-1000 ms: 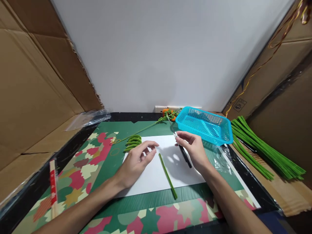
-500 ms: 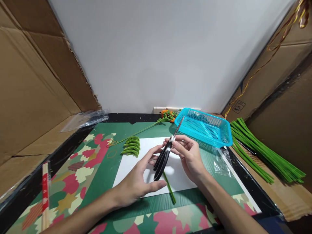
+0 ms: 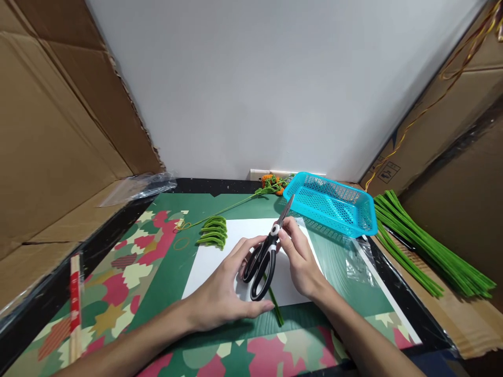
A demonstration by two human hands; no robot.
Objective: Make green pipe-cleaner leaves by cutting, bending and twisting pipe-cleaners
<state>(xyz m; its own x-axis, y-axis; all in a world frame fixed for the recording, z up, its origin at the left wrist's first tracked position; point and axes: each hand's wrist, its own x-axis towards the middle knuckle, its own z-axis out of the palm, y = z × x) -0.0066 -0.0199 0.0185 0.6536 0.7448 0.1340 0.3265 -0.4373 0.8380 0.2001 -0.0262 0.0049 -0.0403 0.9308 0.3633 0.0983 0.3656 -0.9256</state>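
Note:
Black-handled scissors (image 3: 262,264) are held at a slant over the white sheet (image 3: 236,230), blades closed and pointing up and away. My right hand (image 3: 304,262) pinches them near the white pivot. Around the handle loops curves my left hand (image 3: 223,288), its fingers behind them and its thumb at the lower end; how firmly it grips is hard to see. Below the handles lies a green fuzzy stem (image 3: 278,313), partly hidden by the scissors. Several bent green fuzzy pieces (image 3: 213,232) lie in a stack at the sheet's upper left corner.
A blue perforated basket (image 3: 334,230) stands at the back right, beside an orange flower (image 3: 271,180) with a long green stem. Bundled green fuzzy stems (image 3: 436,246) lie on cardboard at the right. Chopsticks in a wrapper (image 3: 74,309) lie left. Cardboard walls flank both sides.
The scissors have turned in my hands, so both handle loops now face me. My right hand has shifted slightly left, and the view has tilted a little.

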